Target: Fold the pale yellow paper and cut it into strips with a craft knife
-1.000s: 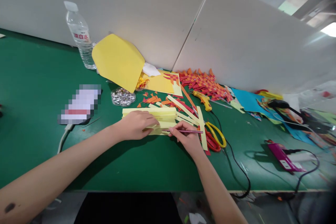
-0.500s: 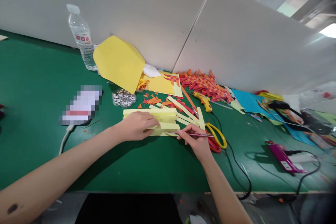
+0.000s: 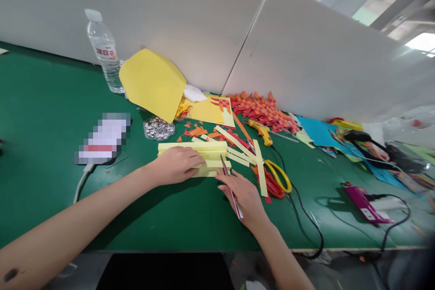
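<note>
My left hand lies over a folded pale yellow paper, its fingers bent and pressed onto it, holding it against the table. The paper has long raised folds running left to right. At its right end, my right hand is closed around a slim pinkish pen-like tool. The tool's dark pointed tip rests over the paper's folds; its exact kind I cannot make out. Beside my right hand lie pale yellow paper strips and scissors with a yellow handle, next to red handles.
Orange and red scraps, a yellow glue gun and a clear tray of googly eyes lie behind the paper. Woven orange-red paper fish are piled by the partition. Left stand a phone and a water bottle. A purple power strip lies right.
My right hand has moved left and turned, so the tool now points away from me over the folds instead of left along the paper's edge. My left hand stays put.
</note>
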`<action>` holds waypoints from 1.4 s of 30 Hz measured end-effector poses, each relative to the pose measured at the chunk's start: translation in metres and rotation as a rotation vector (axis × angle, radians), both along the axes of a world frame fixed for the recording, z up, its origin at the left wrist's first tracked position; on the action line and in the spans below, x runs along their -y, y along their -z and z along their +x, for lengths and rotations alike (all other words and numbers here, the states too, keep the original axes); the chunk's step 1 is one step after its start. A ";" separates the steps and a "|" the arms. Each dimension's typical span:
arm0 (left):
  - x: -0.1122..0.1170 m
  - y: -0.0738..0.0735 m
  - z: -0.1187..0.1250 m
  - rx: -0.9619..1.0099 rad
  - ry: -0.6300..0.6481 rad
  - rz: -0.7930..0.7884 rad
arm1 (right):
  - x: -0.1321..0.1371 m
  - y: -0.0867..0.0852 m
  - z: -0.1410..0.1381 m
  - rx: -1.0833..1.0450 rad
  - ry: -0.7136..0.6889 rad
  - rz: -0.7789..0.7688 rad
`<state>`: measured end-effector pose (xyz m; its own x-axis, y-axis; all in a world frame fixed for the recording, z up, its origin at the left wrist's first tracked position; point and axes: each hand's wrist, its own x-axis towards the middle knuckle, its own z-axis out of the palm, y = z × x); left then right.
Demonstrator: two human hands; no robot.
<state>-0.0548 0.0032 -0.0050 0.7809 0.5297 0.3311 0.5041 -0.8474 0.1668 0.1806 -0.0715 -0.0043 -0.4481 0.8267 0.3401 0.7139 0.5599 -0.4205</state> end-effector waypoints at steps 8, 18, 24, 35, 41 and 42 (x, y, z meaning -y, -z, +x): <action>0.000 0.000 -0.001 -0.001 -0.002 -0.006 | 0.008 -0.006 0.015 0.265 0.024 0.032; -0.001 0.000 -0.001 -0.012 0.015 0.022 | 0.007 -0.021 0.037 -0.251 0.199 0.046; -0.001 0.000 -0.002 -0.002 0.023 0.013 | -0.020 -0.034 0.013 -0.822 0.275 -0.212; -0.003 0.001 -0.001 0.003 0.033 0.049 | -0.055 -0.008 -0.005 -1.025 0.277 -0.406; -0.002 0.000 0.000 -0.007 0.023 0.020 | -0.043 -0.005 -0.011 -0.914 0.295 -0.376; -0.002 0.000 0.000 -0.004 0.023 0.022 | -0.043 -0.004 -0.011 -0.910 0.293 -0.379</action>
